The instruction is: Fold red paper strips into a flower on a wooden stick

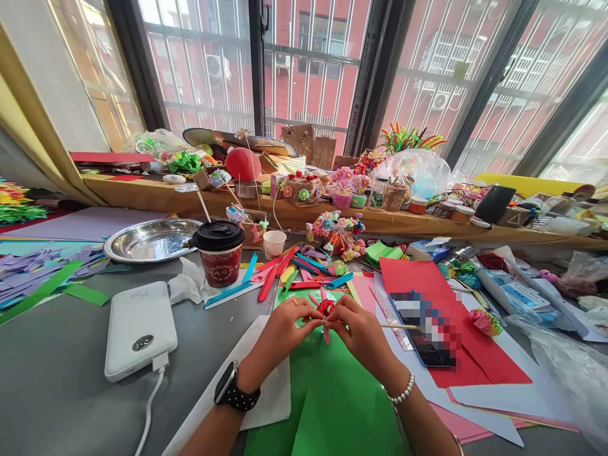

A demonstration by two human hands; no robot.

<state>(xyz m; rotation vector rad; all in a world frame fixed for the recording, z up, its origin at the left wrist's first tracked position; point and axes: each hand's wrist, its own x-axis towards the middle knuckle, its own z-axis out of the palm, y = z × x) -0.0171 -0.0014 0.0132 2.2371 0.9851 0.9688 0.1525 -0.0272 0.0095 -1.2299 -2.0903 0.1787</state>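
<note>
Between my two hands is a small red and pink paper flower (325, 308), with pink petals sticking out above and below the fingers. My left hand (293, 326) pinches its left side between thumb and fingertips. From the right, my right hand (354, 326) is closed on the same flower, and a thin pale stick (398, 326) juts out to the right behind that hand. The fingertips hide the flower's centre. Beneath both hands lies green paper (346, 399), partly under a clear sheet.
A lidded red cup (219, 256) with a straw stands left, near a white power bank (141, 332) and a metal plate (152, 240). Right lie a phone (420, 332) and red paper (498, 354). Coloured strips (278, 272) lie ahead, below a cluttered ledge (190, 198).
</note>
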